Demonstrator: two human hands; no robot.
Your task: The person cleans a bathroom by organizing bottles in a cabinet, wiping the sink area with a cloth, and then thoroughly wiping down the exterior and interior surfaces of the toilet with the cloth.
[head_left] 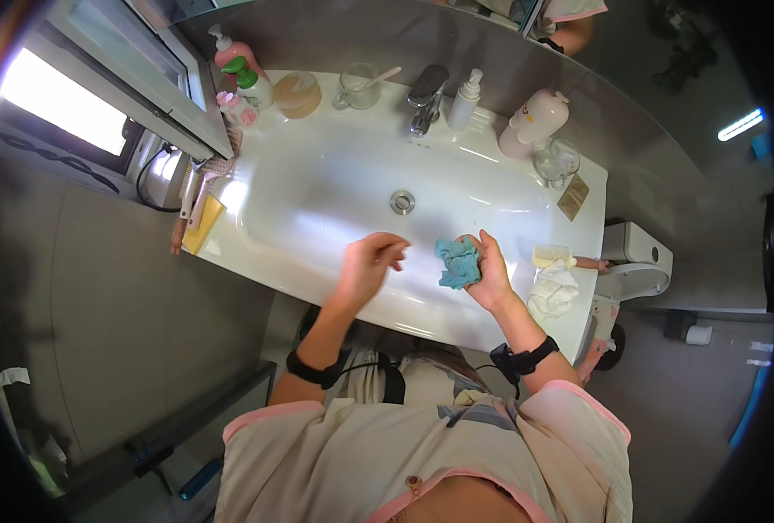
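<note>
A crumpled teal cloth (458,262) lies in my right hand (491,275), which holds it above the front right part of the white sink (317,166). To its left, and apart from the cloth, my left hand (369,266) hovers over the basin near the front rim. Its fingers are curled in, with nothing visible in them. Beyond both hands sits the round metal drain (402,202). The chrome faucet (426,98) stands at the back rim.
A white crumpled cloth (554,291) and a pale yellow box (552,255) rest on the right rim. Pump bottles (246,78), a glass mug (358,87), a white dispenser (464,103) and a pink container (535,122) line the back. A yellow packet (204,226) lies at left.
</note>
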